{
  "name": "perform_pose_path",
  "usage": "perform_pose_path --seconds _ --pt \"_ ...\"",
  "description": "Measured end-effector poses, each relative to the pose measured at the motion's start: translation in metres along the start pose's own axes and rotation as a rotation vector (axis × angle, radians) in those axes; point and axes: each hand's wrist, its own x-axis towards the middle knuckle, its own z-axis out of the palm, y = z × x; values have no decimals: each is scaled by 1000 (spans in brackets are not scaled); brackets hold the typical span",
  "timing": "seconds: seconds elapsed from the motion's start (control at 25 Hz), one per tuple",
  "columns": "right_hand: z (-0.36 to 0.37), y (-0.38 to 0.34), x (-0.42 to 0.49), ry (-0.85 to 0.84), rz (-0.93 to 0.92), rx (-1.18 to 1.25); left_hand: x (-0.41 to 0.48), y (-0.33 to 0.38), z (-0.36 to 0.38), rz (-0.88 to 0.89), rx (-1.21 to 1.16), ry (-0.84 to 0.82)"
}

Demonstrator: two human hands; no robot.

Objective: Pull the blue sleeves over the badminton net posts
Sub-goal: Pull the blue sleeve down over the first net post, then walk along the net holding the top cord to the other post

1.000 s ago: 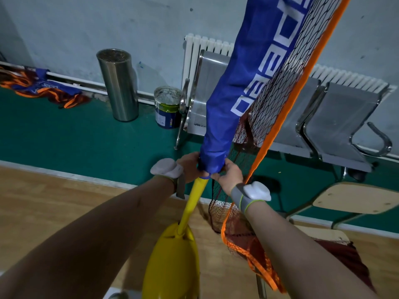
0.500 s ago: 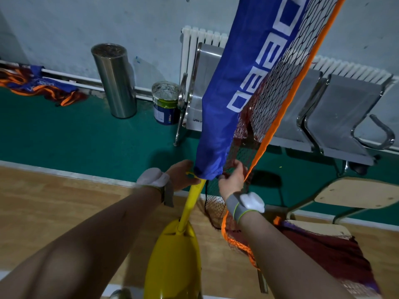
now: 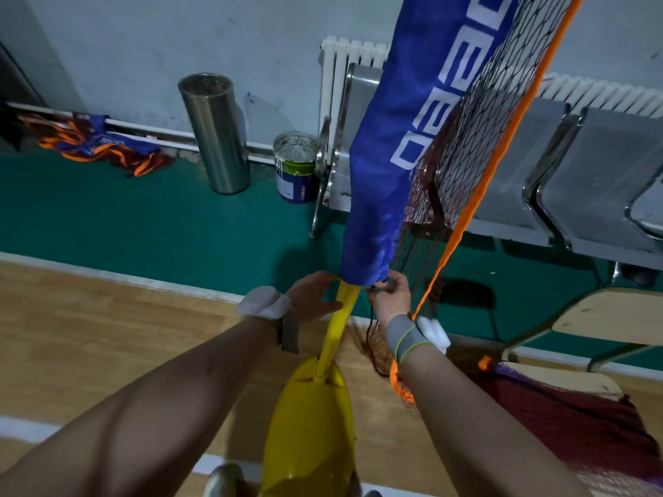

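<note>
Sleeve point(image 3: 376, 209) hem pinched by left hand point(image 3: 312, 299) and right hand point(image 3: 389, 299) above bare post point(image 3: 339, 321).

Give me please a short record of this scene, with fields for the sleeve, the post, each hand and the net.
blue sleeve: on the post, lower edge well above the base
yellow post: bare stretch shows between sleeve and yellow base
left hand: fingertips at the sleeve's hem; grip unclear
right hand: pinches the sleeve's hem
net: dark mesh, orange border, to the right of the sleeve
task state: sleeve not yet fully down
</note>
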Motion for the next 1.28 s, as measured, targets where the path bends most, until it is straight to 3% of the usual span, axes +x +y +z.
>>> perform_pose_path --seconds 0.2,0.36,0.56,0.76,1.12,1.28 --pt "-7 -11 -2 -140 -197 -172 3 24 16 -28 45 98" --pt "-27 -17 -3 -193 -294 -469 -4 33 28 -88 24 187" --pt "-54 -10 -18 -284 -316 -681 -29 40 45 -119 14 220" --pt "-74 -1 -47 -233 -287 -472 -49 51 60 -65 -9 211" --pt "-85 14 -81 -167 -410 -522 -64 59 68 -30 -102 250" --pt "-93 11 -90 -74 -313 -420 -74 60 61 167 47 274"
